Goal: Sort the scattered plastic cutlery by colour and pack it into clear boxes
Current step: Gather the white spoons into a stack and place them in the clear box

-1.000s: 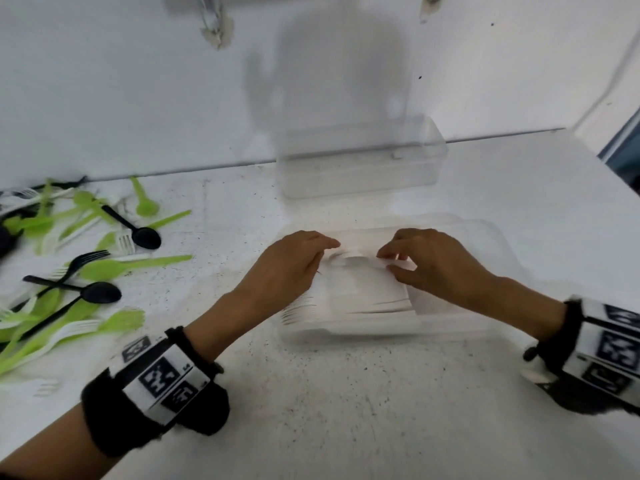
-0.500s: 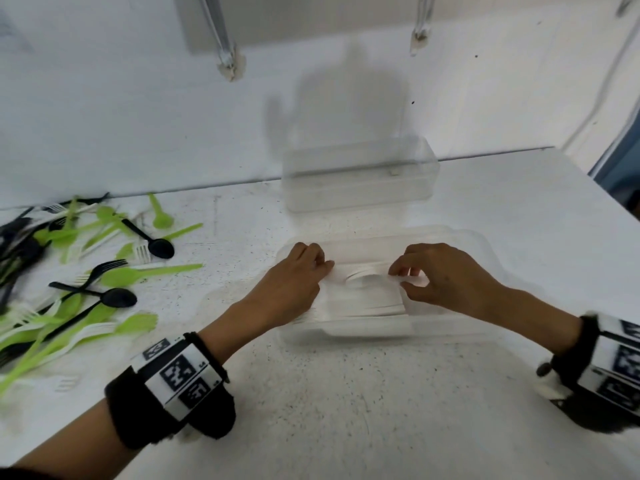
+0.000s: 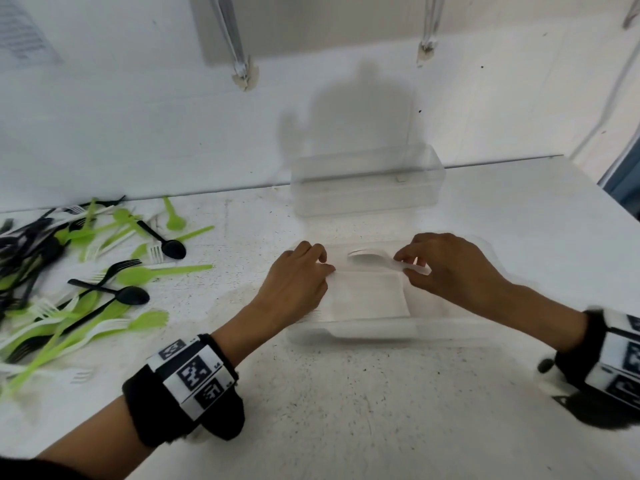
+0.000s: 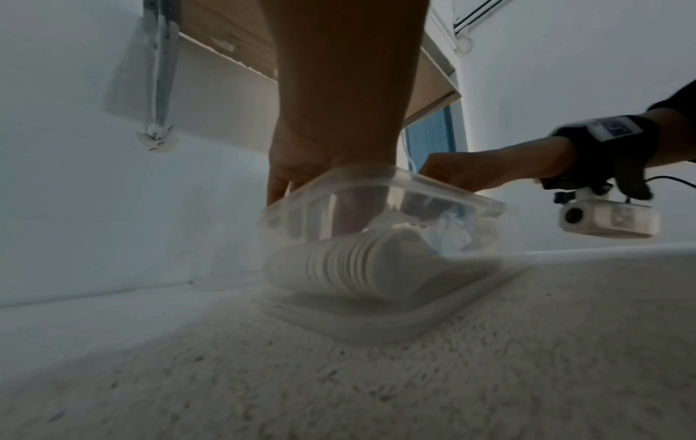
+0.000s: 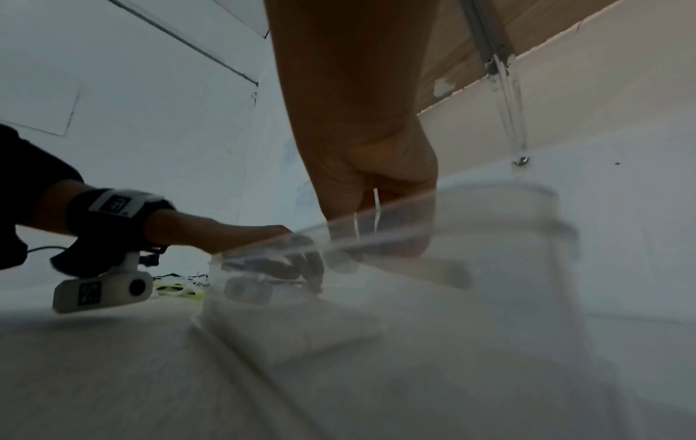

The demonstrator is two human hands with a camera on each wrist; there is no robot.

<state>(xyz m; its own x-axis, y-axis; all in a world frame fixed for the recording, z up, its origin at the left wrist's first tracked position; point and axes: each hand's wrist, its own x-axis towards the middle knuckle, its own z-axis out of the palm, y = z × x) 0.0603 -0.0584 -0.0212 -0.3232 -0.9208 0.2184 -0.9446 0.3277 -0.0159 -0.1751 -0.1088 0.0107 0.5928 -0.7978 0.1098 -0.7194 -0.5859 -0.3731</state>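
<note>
A clear box (image 3: pixel 381 332) sits in front of me with a stack of white cutlery (image 3: pixel 367 296) lying inside. My left hand (image 3: pixel 322 263) rests its fingertips on the stack's left end; the left wrist view shows the fingers reaching down into the box (image 4: pixel 452 193) onto the stack (image 4: pixel 339 262). At the right end of the stack, my right hand (image 3: pixel 407 263) pinches the handle of a white spoon (image 3: pixel 367 258), with the bowl pointing left just above the stack. In the right wrist view the handle (image 5: pixel 376 205) shows as a thin strip under the curled fingers.
A second clear box (image 3: pixel 367 188) stands behind, against the wall. A loose pile of green, black and white cutlery (image 3: pixel 86 282) covers the table's left side. A shelf on metal brackets (image 3: pixel 239 46) hangs above. The table edge (image 3: pixel 588 188) runs along the right.
My hands have drawn slightly apart over the stack, and the white spoon in my right hand now shows clear of the left fingers. The head view has tilted up.
</note>
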